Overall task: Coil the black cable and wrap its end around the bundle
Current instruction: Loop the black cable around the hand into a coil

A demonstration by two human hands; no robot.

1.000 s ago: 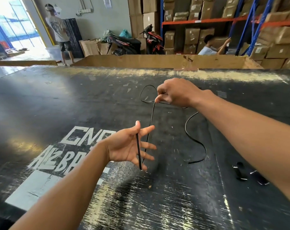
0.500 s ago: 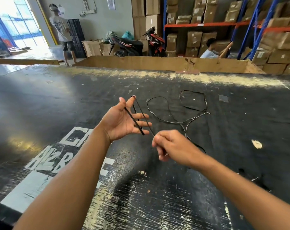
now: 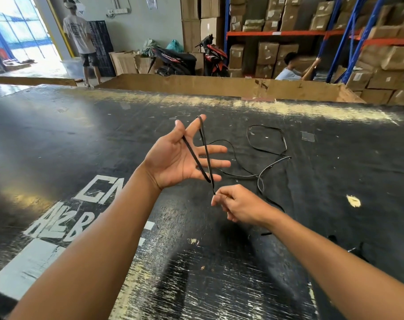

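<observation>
Left hand (image 3: pixel 173 160): palm up, fingers spread, thin black cable (image 3: pixel 204 146) looped over index fingertip.
Right hand (image 3: pixel 239 205): pinched together on the cable just below the left.
Cable's remainder: loose loops on scuffed black counter (image 3: pixel 58 139).

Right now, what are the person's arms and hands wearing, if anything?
Nothing that shows. The left hand and right hand are bare: no gloves, rings, watch or wristband in sight. Both forearms are uncovered up to the picture's edge, so no sleeve is visible.

head-worn view, angled down, close over table (image 3: pixel 58 139)
</observation>
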